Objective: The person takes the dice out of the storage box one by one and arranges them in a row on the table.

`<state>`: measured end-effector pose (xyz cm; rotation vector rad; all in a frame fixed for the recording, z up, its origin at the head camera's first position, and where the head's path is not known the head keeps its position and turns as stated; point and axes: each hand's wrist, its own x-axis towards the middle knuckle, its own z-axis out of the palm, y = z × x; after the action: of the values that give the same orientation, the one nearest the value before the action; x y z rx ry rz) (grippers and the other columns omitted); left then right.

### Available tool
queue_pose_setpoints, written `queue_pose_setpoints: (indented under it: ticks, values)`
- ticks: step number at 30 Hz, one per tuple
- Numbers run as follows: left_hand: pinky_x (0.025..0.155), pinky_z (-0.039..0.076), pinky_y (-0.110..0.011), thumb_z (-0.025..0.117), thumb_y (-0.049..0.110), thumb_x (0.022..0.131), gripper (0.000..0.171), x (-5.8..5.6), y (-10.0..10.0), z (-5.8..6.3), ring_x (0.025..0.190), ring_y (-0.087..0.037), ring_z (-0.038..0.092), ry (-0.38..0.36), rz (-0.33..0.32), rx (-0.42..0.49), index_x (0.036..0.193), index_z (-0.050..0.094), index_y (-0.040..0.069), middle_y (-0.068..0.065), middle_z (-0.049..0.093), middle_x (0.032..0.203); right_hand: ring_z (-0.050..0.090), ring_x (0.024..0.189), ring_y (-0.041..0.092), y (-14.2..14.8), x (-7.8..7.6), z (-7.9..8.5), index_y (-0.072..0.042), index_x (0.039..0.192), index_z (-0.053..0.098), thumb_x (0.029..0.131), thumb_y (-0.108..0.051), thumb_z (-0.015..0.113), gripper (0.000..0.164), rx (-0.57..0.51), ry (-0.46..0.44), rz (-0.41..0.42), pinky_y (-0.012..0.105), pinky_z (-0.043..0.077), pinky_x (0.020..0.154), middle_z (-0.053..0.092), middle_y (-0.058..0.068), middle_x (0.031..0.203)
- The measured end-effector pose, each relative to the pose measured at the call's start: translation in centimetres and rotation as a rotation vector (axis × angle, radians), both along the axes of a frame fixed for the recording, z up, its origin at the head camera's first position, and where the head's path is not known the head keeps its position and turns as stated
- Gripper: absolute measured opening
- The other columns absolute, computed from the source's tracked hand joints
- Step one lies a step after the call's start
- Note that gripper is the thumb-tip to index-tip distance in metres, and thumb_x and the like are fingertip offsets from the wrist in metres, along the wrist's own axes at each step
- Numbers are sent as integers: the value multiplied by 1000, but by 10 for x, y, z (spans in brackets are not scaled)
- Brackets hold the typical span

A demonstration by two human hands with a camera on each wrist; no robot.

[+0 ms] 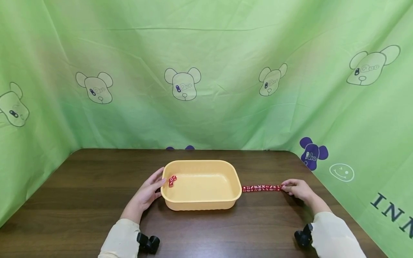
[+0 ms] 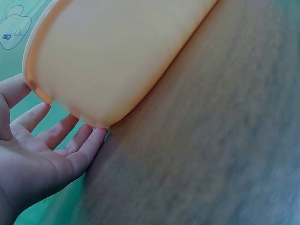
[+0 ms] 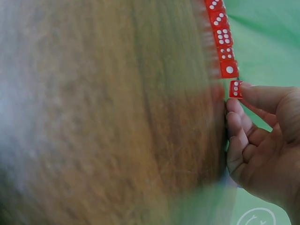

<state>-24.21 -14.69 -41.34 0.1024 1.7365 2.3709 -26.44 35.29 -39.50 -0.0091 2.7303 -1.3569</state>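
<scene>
A yellow plastic basin [image 1: 201, 205] stands on the brown table. My left hand [image 1: 149, 191] holds its left end, the thumb at the rim and the other fingertips [image 2: 96, 133] against the outer wall. A few red dice [image 1: 171, 181] with white dots lie inside near that end. From the basin's right side, a straight row of red dice [image 1: 261, 188] runs along the table. At the row's right end my right hand [image 1: 298, 189] pinches a single red die [image 3: 236, 89] between thumb and fingers. A small gap parts this die from the row in the right wrist view.
The wooden table [image 1: 96, 186] has rounded far corners. A green cloth [image 1: 219, 118] with bear-head drawings hangs behind it and along both sides. Black devices [image 1: 148, 243] are strapped at both wrists over pale sleeves.
</scene>
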Motion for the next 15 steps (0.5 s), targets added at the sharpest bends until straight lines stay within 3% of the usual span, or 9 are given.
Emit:
queue_pose_setpoints:
  ticks: [15]
  values:
    - [80,38,-37,43,7,89,54,0,0,1,115,-32,31,-8,0,3,138,21,13,-18,22,136,49,60,13,-4,1,1,17,100,51,79,-1,56,27,31,34,20,25,40,54,56,7,76]
